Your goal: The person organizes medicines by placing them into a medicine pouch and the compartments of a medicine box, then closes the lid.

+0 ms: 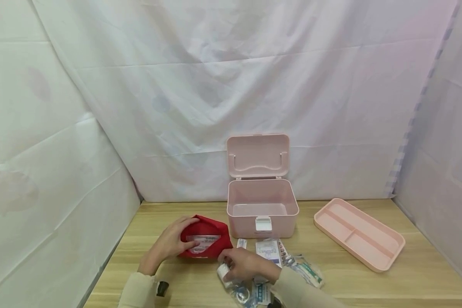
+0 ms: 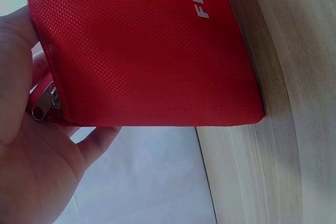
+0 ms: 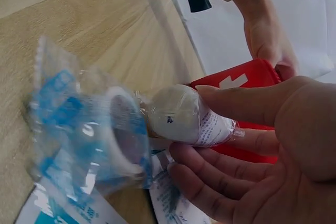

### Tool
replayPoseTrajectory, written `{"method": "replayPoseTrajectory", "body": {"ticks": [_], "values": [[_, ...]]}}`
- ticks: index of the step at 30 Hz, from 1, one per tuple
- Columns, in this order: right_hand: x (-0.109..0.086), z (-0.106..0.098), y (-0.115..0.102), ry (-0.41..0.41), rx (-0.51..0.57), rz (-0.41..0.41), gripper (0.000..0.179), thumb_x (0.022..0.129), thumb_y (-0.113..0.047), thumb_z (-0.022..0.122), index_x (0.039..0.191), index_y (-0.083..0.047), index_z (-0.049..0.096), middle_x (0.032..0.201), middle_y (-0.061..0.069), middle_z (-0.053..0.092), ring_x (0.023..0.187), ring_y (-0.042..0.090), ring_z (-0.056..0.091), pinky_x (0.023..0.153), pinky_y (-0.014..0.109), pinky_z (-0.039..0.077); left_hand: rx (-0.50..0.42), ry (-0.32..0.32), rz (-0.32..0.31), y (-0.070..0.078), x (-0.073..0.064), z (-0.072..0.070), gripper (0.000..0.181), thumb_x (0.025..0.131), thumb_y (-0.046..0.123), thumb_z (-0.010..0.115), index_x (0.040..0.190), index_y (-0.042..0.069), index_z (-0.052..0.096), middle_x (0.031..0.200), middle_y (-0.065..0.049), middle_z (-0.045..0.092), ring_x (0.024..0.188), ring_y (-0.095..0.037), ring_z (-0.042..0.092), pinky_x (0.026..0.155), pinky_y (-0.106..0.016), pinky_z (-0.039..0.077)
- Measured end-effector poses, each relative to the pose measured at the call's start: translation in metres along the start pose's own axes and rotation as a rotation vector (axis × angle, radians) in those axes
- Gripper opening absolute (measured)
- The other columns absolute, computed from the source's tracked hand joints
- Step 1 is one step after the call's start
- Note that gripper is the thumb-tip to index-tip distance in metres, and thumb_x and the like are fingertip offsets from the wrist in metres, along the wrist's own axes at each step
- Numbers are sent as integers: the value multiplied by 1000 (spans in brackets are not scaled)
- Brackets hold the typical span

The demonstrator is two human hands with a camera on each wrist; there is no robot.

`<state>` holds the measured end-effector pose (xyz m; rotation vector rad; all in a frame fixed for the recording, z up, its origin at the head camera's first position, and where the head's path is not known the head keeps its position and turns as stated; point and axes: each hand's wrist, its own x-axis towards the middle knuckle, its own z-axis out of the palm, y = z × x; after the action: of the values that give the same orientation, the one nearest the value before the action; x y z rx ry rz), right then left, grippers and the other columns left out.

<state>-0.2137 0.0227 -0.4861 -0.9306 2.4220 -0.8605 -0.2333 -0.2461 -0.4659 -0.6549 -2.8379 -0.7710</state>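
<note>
My left hand (image 1: 171, 240) grips the edge of a red zip pouch (image 1: 224, 244), its mouth spread and a printed packet (image 1: 204, 242) showing inside. White letters "FIRS" and a metal zipper pull (image 2: 44, 103) are visible on the pouch in the left wrist view. Just right of the pouch, my right hand (image 1: 243, 263) pinches a rolled bandage (image 3: 176, 116) in clear wrap between thumb and fingers. Close by the bandage is a roll of white tape (image 3: 123, 135) inside a clear bag with blue print.
Behind the hands stands a pink box (image 1: 238, 222) with its lid (image 1: 259, 156) raised. A pink divided tray (image 1: 359, 239) lies to the right. Around my right forearm are a white printed packet (image 1: 268, 251), a blue-and-white packet (image 1: 262, 294) and clear-bagged supplies (image 1: 309, 273).
</note>
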Motion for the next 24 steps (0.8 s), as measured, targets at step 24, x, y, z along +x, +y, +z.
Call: {"method": "replayPoseTrajectory", "body": {"ticks": [24], "values": [[-19, -46, -22, 71, 28, -183, 43, 83, -14, 80, 121, -17, 60, 98, -9, 66, 79, 0, 58, 71, 17, 51, 18, 28, 37, -2, -1, 3, 62, 77, 21, 86, 133, 12, 60, 125, -4, 62, 113, -26, 61, 95, -50, 53]]}}
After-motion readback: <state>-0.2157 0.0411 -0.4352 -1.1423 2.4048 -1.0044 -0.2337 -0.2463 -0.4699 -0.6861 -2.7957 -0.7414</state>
